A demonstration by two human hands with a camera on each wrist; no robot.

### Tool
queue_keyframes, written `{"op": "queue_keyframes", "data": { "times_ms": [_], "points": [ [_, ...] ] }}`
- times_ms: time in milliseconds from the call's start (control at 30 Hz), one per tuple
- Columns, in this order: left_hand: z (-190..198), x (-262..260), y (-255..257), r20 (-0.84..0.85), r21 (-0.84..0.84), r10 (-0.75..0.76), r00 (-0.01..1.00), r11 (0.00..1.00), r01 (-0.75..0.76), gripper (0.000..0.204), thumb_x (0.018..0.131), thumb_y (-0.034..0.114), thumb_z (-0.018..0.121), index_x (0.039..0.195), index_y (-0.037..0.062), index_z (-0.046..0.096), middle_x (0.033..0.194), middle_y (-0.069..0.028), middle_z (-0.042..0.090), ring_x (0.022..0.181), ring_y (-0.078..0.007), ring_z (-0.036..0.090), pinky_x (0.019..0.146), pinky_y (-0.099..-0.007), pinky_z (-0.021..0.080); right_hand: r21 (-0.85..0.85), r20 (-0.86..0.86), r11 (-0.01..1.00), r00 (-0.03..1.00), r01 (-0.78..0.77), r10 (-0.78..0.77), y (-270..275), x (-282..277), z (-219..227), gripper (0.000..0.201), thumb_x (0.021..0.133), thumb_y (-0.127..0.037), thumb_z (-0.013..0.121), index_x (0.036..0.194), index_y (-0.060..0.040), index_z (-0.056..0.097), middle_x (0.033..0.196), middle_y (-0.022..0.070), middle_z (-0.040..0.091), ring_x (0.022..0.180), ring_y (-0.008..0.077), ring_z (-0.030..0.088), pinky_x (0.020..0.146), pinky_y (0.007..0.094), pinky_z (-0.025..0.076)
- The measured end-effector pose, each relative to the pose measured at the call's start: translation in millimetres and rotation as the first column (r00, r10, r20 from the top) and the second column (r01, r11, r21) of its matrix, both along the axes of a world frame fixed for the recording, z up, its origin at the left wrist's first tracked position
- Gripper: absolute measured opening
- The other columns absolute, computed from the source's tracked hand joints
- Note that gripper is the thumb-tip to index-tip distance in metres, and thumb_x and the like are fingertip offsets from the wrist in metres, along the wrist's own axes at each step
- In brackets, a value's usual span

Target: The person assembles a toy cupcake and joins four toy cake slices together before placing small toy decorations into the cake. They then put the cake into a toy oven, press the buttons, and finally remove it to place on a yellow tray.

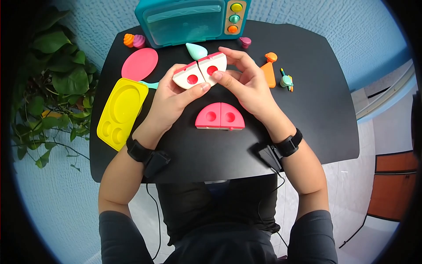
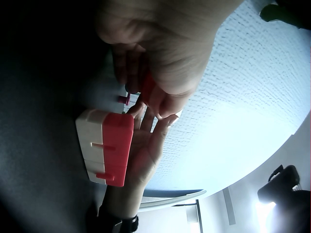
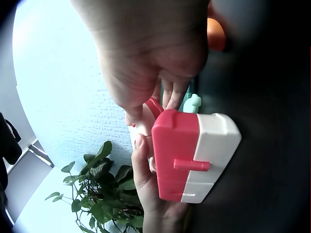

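Two white-and-pink toy wedges (image 1: 205,78) with red dots are held up side by side above the table, a narrow gap between them. The left hand (image 1: 172,97) grips the left wedge, thumb on its white face. My right hand (image 1: 249,86) pinches the right wedge between thumb and fingers. Nearer the body, a half-round pair of pink-topped wedges (image 1: 220,117) rests on the table, touched by neither hand. The right wrist view shows that pair (image 3: 187,158) from the side, with a pink peg across it. A mint cone-shaped piece (image 1: 196,51) lies just behind the held wedges.
A teal toy oven (image 1: 187,22) stands at the back. On the left are a pink plate (image 1: 140,64), a yellow tray (image 1: 118,110) and small orange and purple pieces (image 1: 134,41). An orange wedge (image 1: 268,75) and a small mint piece (image 1: 286,81) lie on the right.
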State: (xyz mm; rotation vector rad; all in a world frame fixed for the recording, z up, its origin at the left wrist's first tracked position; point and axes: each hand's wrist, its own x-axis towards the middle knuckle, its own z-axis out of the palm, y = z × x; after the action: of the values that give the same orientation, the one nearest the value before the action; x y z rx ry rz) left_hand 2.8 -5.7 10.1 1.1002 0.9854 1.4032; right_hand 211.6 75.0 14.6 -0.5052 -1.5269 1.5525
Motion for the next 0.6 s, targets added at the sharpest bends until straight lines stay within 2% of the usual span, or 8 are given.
{"op": "queue_keyframes", "data": {
  "times_ms": [267,600],
  "points": [
    [0.3,0.9,-0.4,-0.017,0.006,0.012,1.000,1.000,-0.011,0.042,0.101,0.005,0.079,0.135,-0.0001,0.055,0.133,-0.0129,0.069,0.123,-0.0172,0.070,0.106,-0.0339,0.058,0.019,-0.004,1.000,1.000,0.007,-0.007,0.5,0.3,-1.7,0.060,0.102,-0.008,0.079,0.153,0.0034,0.051,0.144,0.0189,0.064,0.119,0.0208,0.075,0.103,0.0335,0.062],
    [0.6,0.6,-0.3,-0.022,-0.005,0.014,1.000,1.000,-0.014,0.044,0.100,0.006,0.081,0.135,0.0003,0.056,0.131,-0.0106,0.070,0.122,-0.0150,0.069,0.105,-0.0326,0.057,0.027,0.001,1.000,1.000,-0.001,0.001,0.9,0.7,-0.1,0.061,0.103,-0.011,0.079,0.155,0.0034,0.050,0.146,0.0204,0.063,0.123,0.0238,0.075,0.104,0.0350,0.061]
  ]
}}
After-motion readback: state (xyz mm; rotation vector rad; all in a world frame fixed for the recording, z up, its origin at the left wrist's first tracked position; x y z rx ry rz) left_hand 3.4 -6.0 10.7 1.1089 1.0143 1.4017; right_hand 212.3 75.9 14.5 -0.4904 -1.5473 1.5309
